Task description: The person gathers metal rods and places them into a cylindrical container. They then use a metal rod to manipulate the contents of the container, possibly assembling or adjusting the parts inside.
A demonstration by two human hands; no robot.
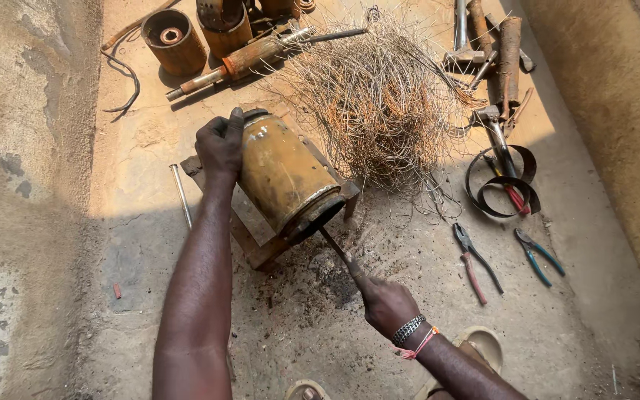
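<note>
A rusty yellow metal cylinder point(284, 172) lies tilted on a low wooden block point(259, 238), its open end facing me. My left hand point(220, 142) grips the cylinder's far end. My right hand point(387, 304), wearing a chain bracelet and a thread band, holds a thin metal tool point(337, 250). The tool's tip is pushed into the cylinder's open mouth. Dark debris lies on the ground beneath that opening.
A tangled heap of rusty wire point(379, 96) sits behind the cylinder. Two pliers point(474, 261) point(538, 255) and curved metal bands point(501, 184) lie at right. Rusty cylinders point(174, 41), a shaft point(250, 58) and hammers point(505, 59) lie beyond. A metal rod point(181, 195) rests left. Walls flank both sides.
</note>
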